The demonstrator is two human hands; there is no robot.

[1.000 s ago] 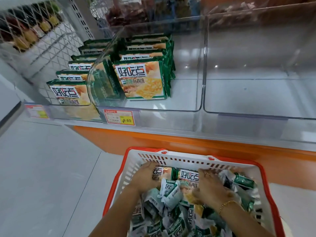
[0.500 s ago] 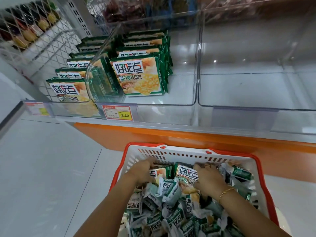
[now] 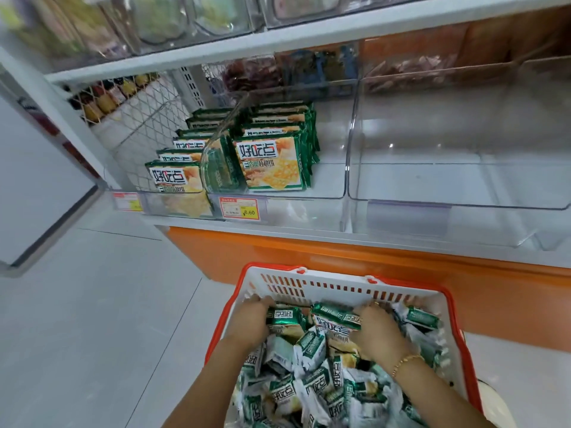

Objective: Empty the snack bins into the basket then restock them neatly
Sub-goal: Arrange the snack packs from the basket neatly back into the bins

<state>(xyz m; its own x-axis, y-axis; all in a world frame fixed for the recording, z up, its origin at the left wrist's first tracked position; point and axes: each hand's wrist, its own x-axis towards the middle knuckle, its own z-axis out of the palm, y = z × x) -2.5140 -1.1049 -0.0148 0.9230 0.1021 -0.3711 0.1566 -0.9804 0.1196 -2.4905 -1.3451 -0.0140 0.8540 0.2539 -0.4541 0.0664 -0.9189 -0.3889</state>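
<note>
A white basket with a red rim (image 3: 340, 287) stands on the floor below the shelf, full of green-and-white snack packets (image 3: 312, 384). Both my hands are in its far end. My left hand (image 3: 250, 319) grips a packet (image 3: 285, 319) at its left side. My right hand (image 3: 375, 333) grips another packet (image 3: 336, 319) at its right side. The two packets are held side by side between my hands. On the shelf, the middle clear bin (image 3: 309, 208) holds a neat upright row of green packets (image 3: 270, 163) along its left side. The right clear bin (image 3: 463, 193) holds nothing.
A left bin (image 3: 176, 205) holds another row of the same packets (image 3: 173, 177). A price tag (image 3: 242, 208) hangs on the middle bin's front. An orange base (image 3: 340, 257) runs under the shelf. Wire mesh (image 3: 145, 118) closes the shelf's left end. Grey floor tiles (image 3: 92, 319) lie left of the basket.
My hands have closed in on two packets and drawn them together at the basket's far end. The camera has tilted up, so the upper shelf now shows.
</note>
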